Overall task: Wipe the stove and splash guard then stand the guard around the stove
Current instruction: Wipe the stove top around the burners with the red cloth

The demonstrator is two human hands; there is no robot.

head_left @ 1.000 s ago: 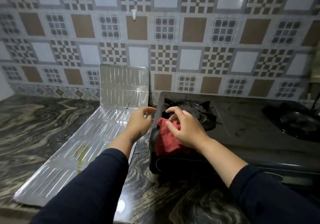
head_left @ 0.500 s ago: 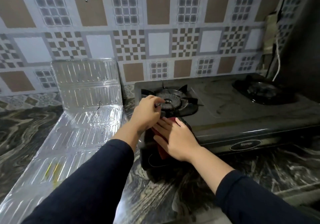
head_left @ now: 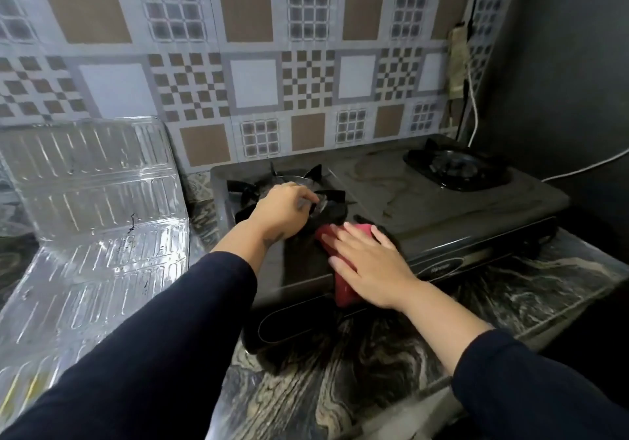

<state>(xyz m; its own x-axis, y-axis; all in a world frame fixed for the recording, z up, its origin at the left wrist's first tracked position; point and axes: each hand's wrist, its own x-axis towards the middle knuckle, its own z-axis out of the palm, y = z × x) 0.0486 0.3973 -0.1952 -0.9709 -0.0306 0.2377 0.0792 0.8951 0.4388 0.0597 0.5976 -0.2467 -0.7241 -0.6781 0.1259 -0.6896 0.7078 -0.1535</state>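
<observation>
1. Head view: a black two-burner gas stove (head_left: 425,208) stood on a dark marbled desk (head_left: 374,364), its back edge against a wall of patterned tiles (head_left: 252,82).
2. The left hand (head_left: 282,211) reached over the stove's left burner (head_left: 320,201), fingers curled down onto the pan support; whether they actually gripped it could not be told.
3. The right hand (head_left: 367,262) lay flat, fingers straight and close together, pressing a red cloth (head_left: 343,290) onto the stove top just in front of the left burner. The cloth showed beyond the fingertips and under the palm.
4. The right burner (head_left: 456,167) sat uncovered at the far right of the stove.
5. The aluminium splash guard (head_left: 92,235) lay to the left of the stove, apart from it: its long panels flat on the desk, its far panel bent up and leaning against the tiles.
6. A white cable (head_left: 474,113) hung down the wall in the corner behind the stove.
7. Both forearms wore dark blue sleeves (head_left: 170,354).
</observation>
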